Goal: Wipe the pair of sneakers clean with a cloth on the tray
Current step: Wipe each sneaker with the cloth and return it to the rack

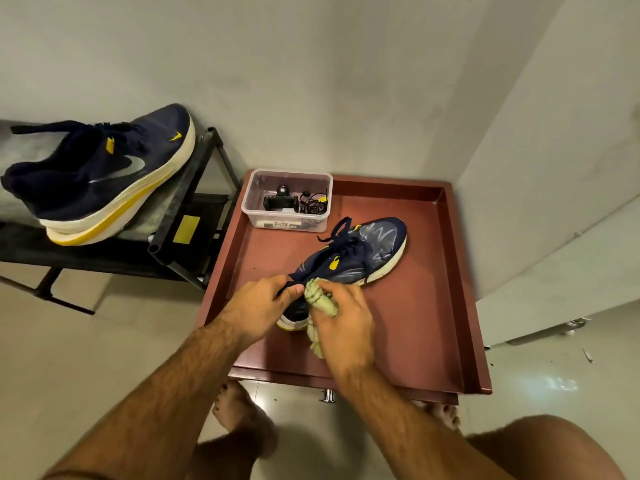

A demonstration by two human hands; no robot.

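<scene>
On the shallow reddish-brown tray (429, 306), a navy sneaker with a white sole (349, 258) lies near its centre. The left hand (258, 303) pinches the heel collar; the right hand (341, 318) curls round a pale green cloth (320, 301) pressed against the heel. The matching navy-and-yellow sneaker (100, 174) sits on a black rack (187, 216) beside the tray's left edge.

Bare hairy forearms, no sleeves, left hand (258, 303), right hand (343, 320), bare knees, bare feet

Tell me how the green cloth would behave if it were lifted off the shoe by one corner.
The green cloth is bunched in the right hand, with a tail drooping below it, so it is probably floppy and would hang limp. It looks thin and light. Pressed against the heel of the sneaker on the tray, it would likely drag rather than slide.
</scene>
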